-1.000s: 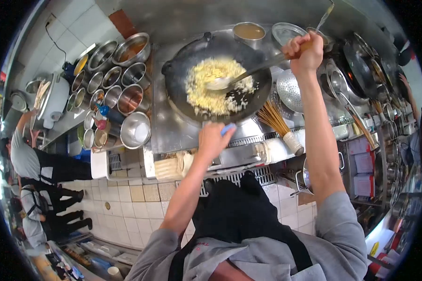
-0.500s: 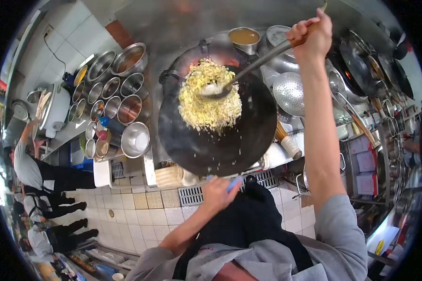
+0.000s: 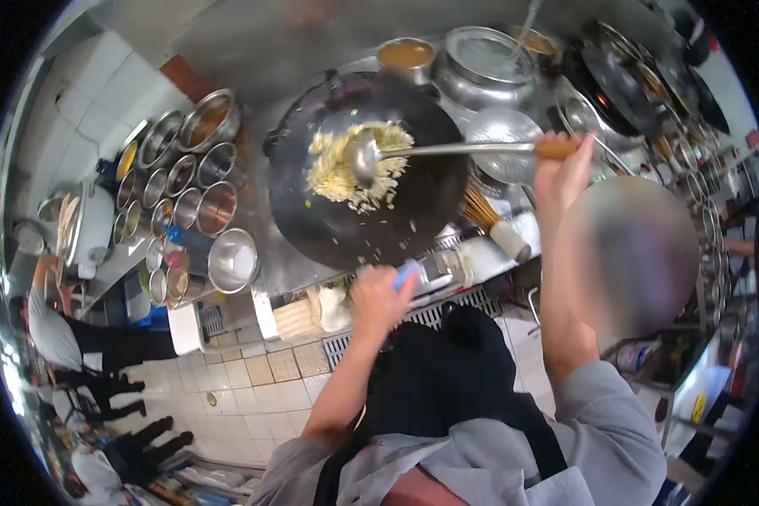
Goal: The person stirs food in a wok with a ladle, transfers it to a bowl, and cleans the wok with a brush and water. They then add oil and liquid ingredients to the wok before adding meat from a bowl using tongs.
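My right hand is closed round the wooden handle of a long metal ladle. The ladle's bowl rests among the fried rice with yellow egg bits in a large black wok. At the wok's near rim, my left hand grips the edge, with a piece of blue cloth showing between thumb and fingers. Loose grains cling to the wok's near wall. How the fingers sit under the rim is hidden.
Metal bowls and cups crowd the counter at left. Behind the wok stand a pan of brown liquid and a large pot. A perforated strainer and bamboo brush lie right. Several people are at far left. A blurred patch covers part of the right.
The wok has come down from a forward tilt, and the rice has settled in its bottom. My right hand has lowered, bringing the ladle nearly level. My left hand has moved slightly forward.
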Available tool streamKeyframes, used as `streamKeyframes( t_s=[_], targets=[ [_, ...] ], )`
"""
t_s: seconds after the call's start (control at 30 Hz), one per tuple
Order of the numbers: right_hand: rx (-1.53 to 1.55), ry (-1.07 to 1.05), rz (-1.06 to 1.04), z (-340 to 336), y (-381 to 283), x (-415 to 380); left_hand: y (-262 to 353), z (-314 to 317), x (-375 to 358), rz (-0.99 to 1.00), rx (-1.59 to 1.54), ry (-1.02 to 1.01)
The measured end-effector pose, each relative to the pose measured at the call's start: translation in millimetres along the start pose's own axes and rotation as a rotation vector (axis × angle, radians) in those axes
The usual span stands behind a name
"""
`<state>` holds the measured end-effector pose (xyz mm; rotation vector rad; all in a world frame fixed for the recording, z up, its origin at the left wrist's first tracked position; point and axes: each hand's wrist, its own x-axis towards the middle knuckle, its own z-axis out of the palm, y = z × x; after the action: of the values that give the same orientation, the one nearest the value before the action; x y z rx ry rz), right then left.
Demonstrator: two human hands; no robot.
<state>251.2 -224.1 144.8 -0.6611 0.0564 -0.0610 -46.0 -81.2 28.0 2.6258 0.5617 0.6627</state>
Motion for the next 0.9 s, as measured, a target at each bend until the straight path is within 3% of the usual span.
streamKeyframes(
  t_s=[0.03, 0.1, 0.2, 0.33, 0.47, 0.53, 0.6, 0.67, 0.77, 0.9],
  targets=[
    [-0.056, 0.047, -0.016, -32.1, 0.9, -24.6, -11.2, 5.6, 17.7, 0.000, 0.007, 0.059],
    [-0.266, 0.087, 0.161, -82.5, -20.3, -82.1, -34.3, 17.7, 45.7, 0.014, 0.004, 0.124],
    [-0.702, 0.172, -0.022, -185.6, -51.0, -102.8, -37.7, 18.8, 70.1, -0.040, -0.009, 0.027],
    [-1.344, 0.366, -0.283, -305.8, -74.1, -46.9, -57.8, 35.8, 77.5, -0.012, -0.033, 0.004],
    [-1.896, 0.184, -0.504, -409.0, -60.5, 62.9, -74.3, 47.5, 77.4, -0.010, 0.000, -0.010],
    [-2.148, 0.148, -0.548, -444.8, -47.8, 118.5, -61.0, 45.7, 76.0, -0.123, -0.069, -0.058],
    [-2.283, 0.057, -0.451, -473.2, -37.7, 161.7, -54.7, 48.9, 74.7, -0.163, -0.050, -0.066],
    [-2.292, 0.054, -0.189, -501.8, -24.8, 197.9, -61.4, 53.6, 73.9, -0.160, -0.037, -0.039],
    [-2.186, 0.170, 0.001, -522.6, -15.1, 227.1, -56.6, 59.3, 74.8, -0.180, -0.018, -0.008],
    [-2.228, 0.042, -0.049, -522.4, -17.8, 233.4, -57.8, 58.4, 75.1, -0.228, 0.003, -0.017]
  ],
)
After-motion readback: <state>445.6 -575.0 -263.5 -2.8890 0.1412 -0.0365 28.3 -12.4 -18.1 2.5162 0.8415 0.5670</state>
